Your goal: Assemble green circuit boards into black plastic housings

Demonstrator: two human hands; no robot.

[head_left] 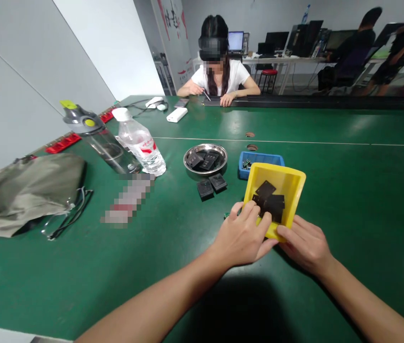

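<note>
A yellow plastic bin [297,186] is tilted toward me, with several flat black plates [277,206] lying inside it. My right hand [307,243] grips the bin at its near right corner, thumb over the rim. Curled over the near left rim is my left hand [243,233], its thumb below the edge; its fingertips are close to the black plates. A small green circuit board [227,216] is partly hidden behind my left hand. Just beyond the bin stands a blue tray [278,159] with small green parts in it. Two black square cases [205,189] lie side by side to the left.
A round metal dish [186,166] holds more black cases. Leftward are a clear water bottle [141,145], a grey drink bottle [105,145], glasses [68,219] and an olive cloth bag [30,190]. A person [219,71] in a headset works across the green table [152,286].
</note>
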